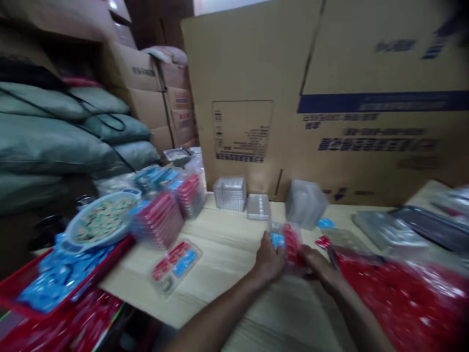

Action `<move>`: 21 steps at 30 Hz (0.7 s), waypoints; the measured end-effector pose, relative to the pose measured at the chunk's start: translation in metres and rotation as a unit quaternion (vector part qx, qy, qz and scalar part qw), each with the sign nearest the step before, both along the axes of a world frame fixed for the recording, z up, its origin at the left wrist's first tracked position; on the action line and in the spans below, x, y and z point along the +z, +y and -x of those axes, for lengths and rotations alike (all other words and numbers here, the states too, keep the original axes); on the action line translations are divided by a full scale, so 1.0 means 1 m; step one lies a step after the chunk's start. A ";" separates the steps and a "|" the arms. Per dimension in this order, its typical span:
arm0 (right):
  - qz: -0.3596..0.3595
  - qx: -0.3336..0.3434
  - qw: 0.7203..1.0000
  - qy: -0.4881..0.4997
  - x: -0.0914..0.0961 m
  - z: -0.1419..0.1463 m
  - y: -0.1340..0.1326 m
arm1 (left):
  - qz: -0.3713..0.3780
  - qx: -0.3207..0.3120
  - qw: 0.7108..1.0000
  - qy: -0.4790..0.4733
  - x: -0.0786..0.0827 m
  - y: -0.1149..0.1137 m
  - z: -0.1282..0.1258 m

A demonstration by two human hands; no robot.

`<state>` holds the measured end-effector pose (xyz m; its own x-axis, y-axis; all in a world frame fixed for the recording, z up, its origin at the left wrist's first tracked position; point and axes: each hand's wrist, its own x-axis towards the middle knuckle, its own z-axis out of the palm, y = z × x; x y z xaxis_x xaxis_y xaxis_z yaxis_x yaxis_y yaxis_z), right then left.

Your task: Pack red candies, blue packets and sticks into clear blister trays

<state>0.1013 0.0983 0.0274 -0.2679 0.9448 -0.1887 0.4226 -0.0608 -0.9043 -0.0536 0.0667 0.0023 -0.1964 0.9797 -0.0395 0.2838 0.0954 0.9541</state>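
My left hand (269, 259) and my right hand (320, 269) are close together above a pale wooden table top (227, 259). Between them they hold a small clear plastic pack (287, 242) with red and blue pieces inside. The picture is blurred, so the exact finger grip is hard to read. Left of my hands lies a clear tray (176, 266) with red and blue packets. A large clear bag of red items (399, 298) lies just right of my right hand.
Stacks of clear containers (230, 193) and red-and-blue packs (157, 220) stand on the table, with a round blue-rimmed bowl (102, 220) and a red crate (62, 278) at left. Cardboard sheets (330, 98) stand behind; grey sacks (51, 137) and cartons (146, 93) are stacked at back left.
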 end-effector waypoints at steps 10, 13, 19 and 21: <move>0.111 0.096 0.988 0.053 -0.005 0.170 0.002 | 0.026 0.229 0.967 0.105 0.009 -0.053 0.131; 0.096 0.079 0.991 0.040 -0.006 0.204 0.013 | 0.010 0.224 0.936 0.272 0.014 -0.075 0.158; 0.010 0.088 0.996 -0.003 -0.007 0.168 0.009 | 0.147 0.137 0.810 0.551 -0.011 -0.169 0.180; -0.021 0.099 0.994 -0.030 -0.010 0.137 0.003 | 0.139 0.083 0.788 0.594 -0.023 -0.190 0.170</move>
<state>-0.0354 0.1014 0.0176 -0.4396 0.8818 -0.1711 0.4765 0.0675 -0.8766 -0.2238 -0.1234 -0.0202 -0.3812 0.9226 0.0591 0.9226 0.3838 -0.0399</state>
